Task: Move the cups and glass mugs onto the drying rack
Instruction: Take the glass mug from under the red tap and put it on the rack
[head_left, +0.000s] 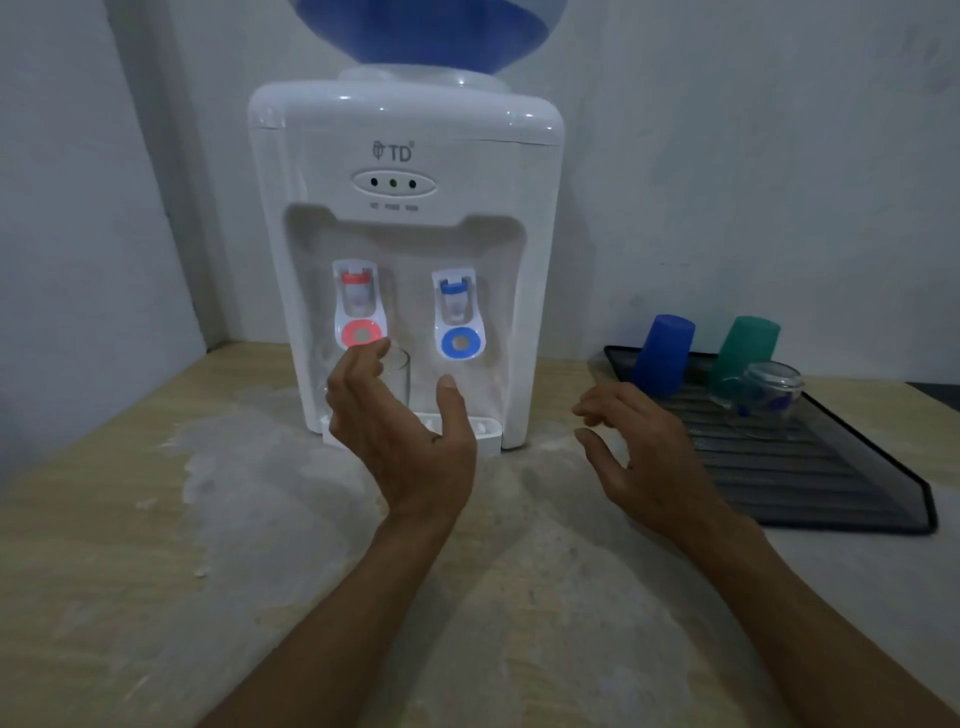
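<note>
A clear glass mug (397, 376) stands on the dispenser's drip tray under the red tap, partly hidden by my left hand (400, 431). That hand is open, fingers curved just in front of the glass, not closed on it. My right hand (639, 457) hovers open over the counter, left of the black drying rack (810, 483). On the rack's far end stand an upside-down blue cup (662, 353), an upside-down green cup (743, 351) and an inverted glass mug (766, 395).
A white water dispenser (405, 249) with a blue bottle on top stands against the wall, with a red tap (358, 306) and a blue tap (457, 317). The wooden counter (156, 545) has pale worn patches. A wall closes the left side.
</note>
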